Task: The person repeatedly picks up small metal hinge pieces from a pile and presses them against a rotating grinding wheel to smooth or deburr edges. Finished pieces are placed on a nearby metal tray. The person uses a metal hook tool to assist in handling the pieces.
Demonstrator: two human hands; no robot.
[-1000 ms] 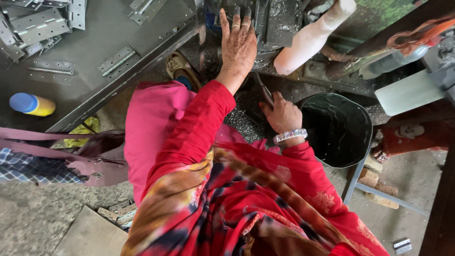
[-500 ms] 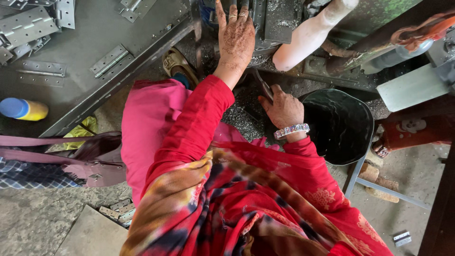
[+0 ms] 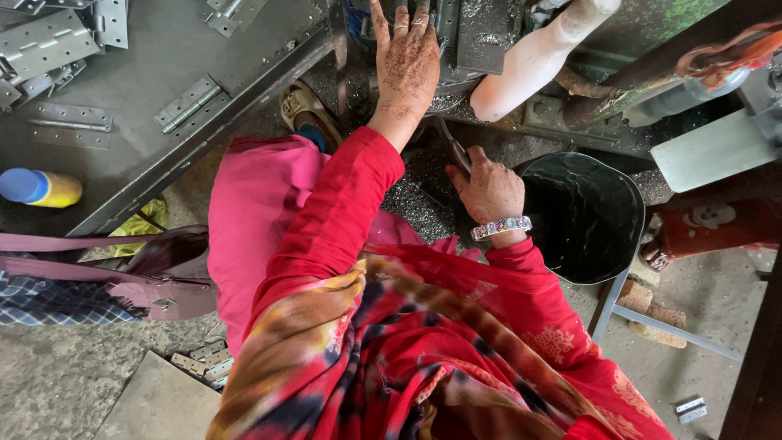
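bench [image 3: 163, 73]: grey, hinges [image 3: 189, 103] scattered on it | bucket [image 3: 588, 213]: black, just right of right hand | left hand [image 3: 407, 65]: released, flat on machine [image 3: 476, 37] | right hand [image 3: 487, 187]: grasping flat metal piece [image 3: 450, 145] beside bucket

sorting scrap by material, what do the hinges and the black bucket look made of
Hinges: likely steel, dull grey bare finish, flat stamped leaves with screw holes. Bucket: probably plastic, glossy black with soft reflections on its wall; painted metal can't be ruled out.
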